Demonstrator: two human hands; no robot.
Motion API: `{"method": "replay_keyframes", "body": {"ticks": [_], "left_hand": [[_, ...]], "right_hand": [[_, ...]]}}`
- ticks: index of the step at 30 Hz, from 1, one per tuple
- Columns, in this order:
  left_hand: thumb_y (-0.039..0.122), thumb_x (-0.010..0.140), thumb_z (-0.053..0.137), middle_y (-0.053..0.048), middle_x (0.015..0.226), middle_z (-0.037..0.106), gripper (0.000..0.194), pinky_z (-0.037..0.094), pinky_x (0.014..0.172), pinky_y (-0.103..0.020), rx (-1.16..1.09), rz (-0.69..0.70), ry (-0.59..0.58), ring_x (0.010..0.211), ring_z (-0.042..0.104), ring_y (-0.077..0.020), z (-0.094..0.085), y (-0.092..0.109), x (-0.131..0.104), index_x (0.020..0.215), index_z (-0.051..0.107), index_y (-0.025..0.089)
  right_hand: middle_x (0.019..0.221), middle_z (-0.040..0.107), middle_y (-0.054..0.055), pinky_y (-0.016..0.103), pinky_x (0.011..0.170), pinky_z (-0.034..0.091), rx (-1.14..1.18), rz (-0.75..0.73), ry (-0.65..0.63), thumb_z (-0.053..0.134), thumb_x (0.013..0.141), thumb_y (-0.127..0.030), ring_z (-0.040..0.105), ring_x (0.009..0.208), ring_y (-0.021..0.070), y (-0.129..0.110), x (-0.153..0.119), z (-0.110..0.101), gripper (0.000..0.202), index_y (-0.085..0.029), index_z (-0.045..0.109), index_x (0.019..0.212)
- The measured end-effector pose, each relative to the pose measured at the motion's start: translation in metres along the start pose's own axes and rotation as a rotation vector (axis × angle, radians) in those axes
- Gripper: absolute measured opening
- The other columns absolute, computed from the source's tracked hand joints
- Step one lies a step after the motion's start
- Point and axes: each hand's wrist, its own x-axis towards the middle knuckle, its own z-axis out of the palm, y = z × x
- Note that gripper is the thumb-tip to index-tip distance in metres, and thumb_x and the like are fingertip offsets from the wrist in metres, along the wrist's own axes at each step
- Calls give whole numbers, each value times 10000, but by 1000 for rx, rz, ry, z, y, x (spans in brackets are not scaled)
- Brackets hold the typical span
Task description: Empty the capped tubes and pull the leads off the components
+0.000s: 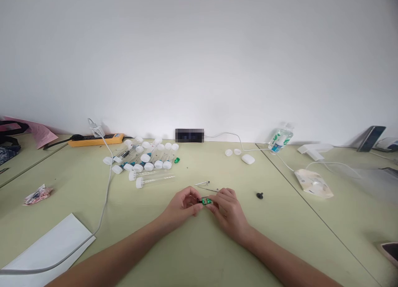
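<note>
Between my two hands, just above the table, is a small green and black part [205,201], too small to name exactly. My left hand [184,203] pinches its black left end with thumb and fingers. At its green right end, my right hand [227,210] closes thumb and fingertips on it. Just beyond the hands lie a short metal rod [202,183] and a thin metal pin [207,189], whose right end runs close to my right fingers. A small black knob-like piece [260,195] rests to the right of my right hand.
Clear tubes with white caps [145,158] lie in a cluster at back left, a green piece [177,160] beside them. An orange power strip [96,140] stands by the wall. A white cable [107,191] crosses the left side over white paper [46,249]. A bottle [280,138] stands back right.
</note>
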Motion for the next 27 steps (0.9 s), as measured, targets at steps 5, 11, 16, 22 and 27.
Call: {"method": "replay_keyframes", "body": {"ticks": [5,11,16,22,27], "left_hand": [[380,798,524,1,664,525,229,391,522,-230,-12,-44,4,549,486,-91,1,1,-1,787,481,155],[277,703,657,17,671,515,218,384,590,-215,8,-10,11,617,473,-84,1,2,-1,795,502,155],[361,778,558,29,622,486,210,378,522,-219,-8,-32,4,536,461,-82,1,1,-1,782,491,162],[281,702,662,21,665,493,221,379,583,-208,9,-15,0,617,470,-84,0,-1,-1,796,508,154],[357,779,561,16,652,495,213,377,520,-216,-8,-34,-8,544,466,-81,0,-1,-1,790,495,155]], "right_hand": [[591,500,12,329,711,336,-8,-8,-2,440,873,-229,419,643,155,-1,0,0,149,-188,581,845],[591,505,9,322,711,334,-32,-6,-5,451,867,-232,422,649,151,-1,0,0,146,-187,585,832],[595,507,13,333,714,335,-11,-10,1,434,876,-236,422,644,155,-1,0,-1,160,-189,586,856],[588,500,11,334,713,333,-10,-2,-8,441,874,-245,418,650,156,0,-1,0,162,-188,587,835],[593,505,10,331,715,334,-10,-4,-7,436,875,-240,421,646,152,-1,0,0,161,-183,584,846]]}}
